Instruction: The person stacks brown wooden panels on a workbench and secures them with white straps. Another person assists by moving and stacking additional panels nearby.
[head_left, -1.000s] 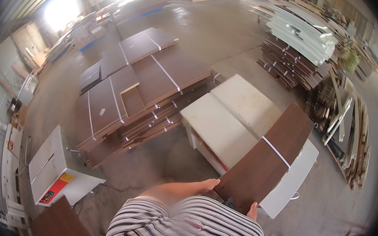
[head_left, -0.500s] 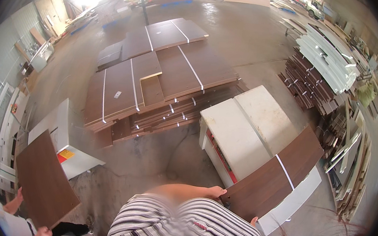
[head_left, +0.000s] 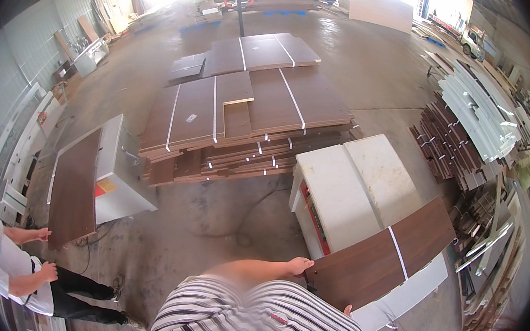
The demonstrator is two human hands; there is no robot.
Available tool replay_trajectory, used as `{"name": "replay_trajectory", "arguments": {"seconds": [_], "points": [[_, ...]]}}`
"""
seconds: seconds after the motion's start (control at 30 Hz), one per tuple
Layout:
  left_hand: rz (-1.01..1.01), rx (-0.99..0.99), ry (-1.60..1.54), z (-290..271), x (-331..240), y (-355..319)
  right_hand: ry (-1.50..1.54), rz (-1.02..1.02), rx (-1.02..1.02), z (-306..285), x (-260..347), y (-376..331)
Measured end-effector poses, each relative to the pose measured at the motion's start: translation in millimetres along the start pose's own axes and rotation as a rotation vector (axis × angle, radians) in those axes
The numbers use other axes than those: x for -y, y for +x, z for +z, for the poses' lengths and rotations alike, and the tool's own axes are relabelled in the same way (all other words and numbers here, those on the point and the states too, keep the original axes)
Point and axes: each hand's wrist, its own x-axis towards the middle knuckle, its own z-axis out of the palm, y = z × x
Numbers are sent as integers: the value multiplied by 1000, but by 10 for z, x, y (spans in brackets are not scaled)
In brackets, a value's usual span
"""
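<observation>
A long dark brown wood-grain board (head_left: 357, 269) with a white strap around it lies slanting over the near side of the pale machine and a white support panel (head_left: 417, 285). At the board's left end, my left hand (head_left: 299, 266) is closed on the corner. My right hand (head_left: 348, 310) is mostly hidden below the near edge; only its fingertips show, curled up against the board. The pale machine (head_left: 341, 180) stands just beyond, with a red strip along its left side.
At the left, a person in a white shirt (head_left: 3, 261) stands by another brown board (head_left: 75, 191) on a white machine (head_left: 125, 170). Strapped brown panels (head_left: 259, 94) are stacked ahead. White and brown strips (head_left: 464, 115) are piled at right, with offcuts (head_left: 488, 253) nearer.
The view has shifted, bringing more of the person at left into sight. Their board now lies along the white machine, and one of their hands has come off it. My hands stay at my board.
</observation>
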Motion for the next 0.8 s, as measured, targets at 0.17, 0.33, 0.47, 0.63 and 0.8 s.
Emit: {"name": "replay_trajectory", "arguments": {"seconds": [0.17, 0.33, 0.47, 0.63, 0.8], "points": [[-45, -126, -88, 114, -39, -99, 97, 35, 156, -134, -24, 75], [-103, -17, -364, 136, -14, -249, 219, 58, 217, 161, 336, -336], [115, -2, -694, 381, -380, -637, 350, 84, 375, 462, 389, -384], [104, -743, -556, 69, -1005, -789, 206, 236, 713, 1249, 665, -633], [258, -629, -640, -1146, -744, -805, 650, 239, 421, 1390, 897, -95]]}}
